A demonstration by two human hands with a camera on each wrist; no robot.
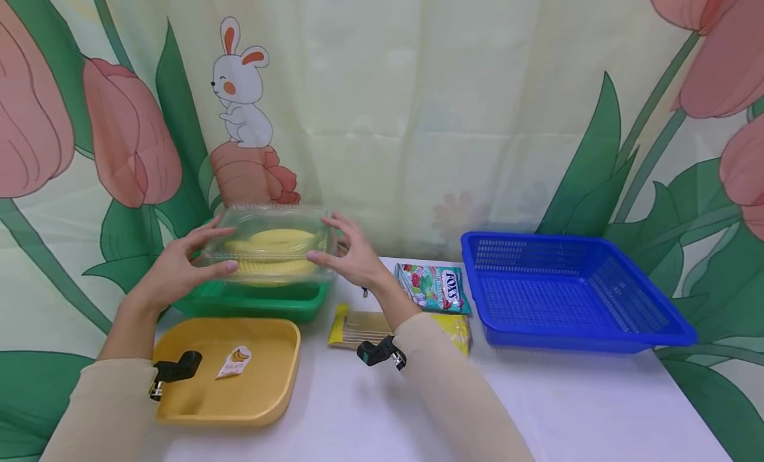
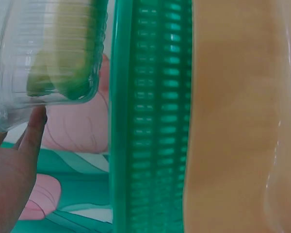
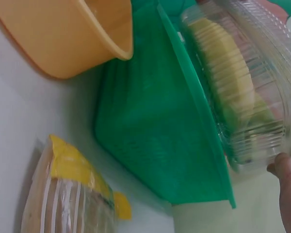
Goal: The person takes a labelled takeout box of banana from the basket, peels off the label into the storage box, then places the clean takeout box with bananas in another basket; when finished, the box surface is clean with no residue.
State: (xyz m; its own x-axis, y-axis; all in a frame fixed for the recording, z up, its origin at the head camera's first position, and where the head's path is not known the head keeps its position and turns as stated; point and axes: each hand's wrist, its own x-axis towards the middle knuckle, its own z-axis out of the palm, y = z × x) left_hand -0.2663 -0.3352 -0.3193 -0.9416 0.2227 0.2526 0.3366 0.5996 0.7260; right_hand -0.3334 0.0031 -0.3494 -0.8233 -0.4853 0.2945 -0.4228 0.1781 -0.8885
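A clear plastic clamshell container [image 1: 271, 255] with yellow, banana-like fruit [image 1: 282, 238] inside is held over the green basket [image 1: 268, 309]. My left hand [image 1: 182, 263] grips its left end, thumb at the front corner and fingers on the side. At the opposite end my right hand [image 1: 356, 255] holds it between thumb and fingers. The left wrist view has a fingertip of the left hand [image 2: 14, 170] against the container's [image 2: 53, 63] edge. In the right wrist view the right thumb presses the near corner of the container [image 3: 266, 111], which overlaps the basket's rim [image 3: 203, 107].
A yellow-orange tray [image 1: 268, 396] with a small banana-print label [image 1: 235, 361] stands in front of the green basket. Right of it lie a yellow-ended packet [image 1: 358, 328] of tan slices and a teal Fox's candy bag [image 1: 426, 286]. A blue basket [image 1: 587, 338] stands at the right, a curtain [image 1: 370, 150] behind.
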